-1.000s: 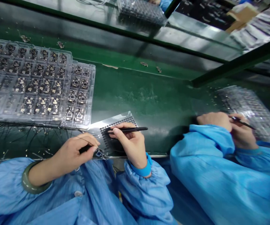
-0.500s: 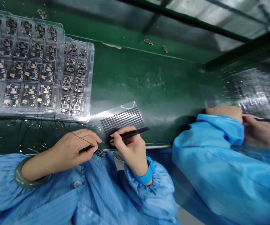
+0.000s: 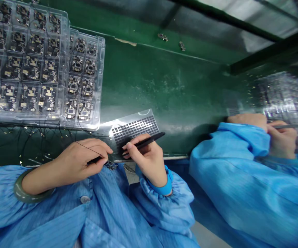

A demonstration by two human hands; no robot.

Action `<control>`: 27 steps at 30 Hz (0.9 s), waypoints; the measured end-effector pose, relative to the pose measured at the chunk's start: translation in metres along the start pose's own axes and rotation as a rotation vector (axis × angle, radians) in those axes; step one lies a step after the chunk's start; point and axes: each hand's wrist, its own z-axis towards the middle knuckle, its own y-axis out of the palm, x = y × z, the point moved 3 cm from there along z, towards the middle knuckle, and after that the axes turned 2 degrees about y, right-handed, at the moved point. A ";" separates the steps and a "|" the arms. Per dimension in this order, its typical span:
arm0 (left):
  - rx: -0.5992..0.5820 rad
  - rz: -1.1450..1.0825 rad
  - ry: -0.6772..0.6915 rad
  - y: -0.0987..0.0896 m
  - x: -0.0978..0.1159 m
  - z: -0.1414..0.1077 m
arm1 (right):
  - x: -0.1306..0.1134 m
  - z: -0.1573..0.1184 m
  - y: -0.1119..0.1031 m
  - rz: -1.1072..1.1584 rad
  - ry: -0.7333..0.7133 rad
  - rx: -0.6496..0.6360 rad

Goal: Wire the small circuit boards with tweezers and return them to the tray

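My left hand (image 3: pixel 84 160) grips a tiny circuit board (image 3: pixel 110 165) and a dark slim item, with a thin black wire running across the back of the hand. A green bangle (image 3: pixel 22 191) circles that wrist. My right hand (image 3: pixel 145 160) holds black tweezers (image 3: pixel 149 141) angled up and to the right over a transparent sheet printed with a dark grid (image 3: pixel 135 126). The tweezers' lower end lies close to the left hand's board, with no visible contact. Both sleeves are blue.
A transparent plastic tray (image 3: pixel 98 82) of small circuit boards lies at the left on the green bench (image 3: pixel 164 86). Thin wires (image 3: pixel 35 144) trail along its front edge. A co-worker's hand (image 3: pixel 282 139) at the right holds tweezers near another blurred tray (image 3: pixel 286 96).
The whole scene has shifted slightly up in view. My right hand's tweezers now tilt more steeply. The co-worker's hands and tweezers have shifted slightly.
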 end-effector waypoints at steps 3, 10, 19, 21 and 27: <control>0.003 0.001 0.001 0.000 0.000 0.000 | -0.001 0.001 -0.001 0.020 -0.009 0.010; 0.002 -0.004 -0.005 -0.001 -0.001 0.000 | -0.001 0.001 0.002 -0.107 -0.070 0.019; 0.171 -0.174 -0.101 -0.008 0.003 0.002 | -0.010 0.003 -0.004 0.333 0.017 0.087; 0.229 -0.194 -0.147 -0.009 0.002 0.002 | -0.019 0.002 0.003 0.392 -0.024 0.148; 0.297 -0.318 -0.316 -0.008 -0.005 -0.002 | -0.032 -0.001 0.039 0.348 -0.111 0.142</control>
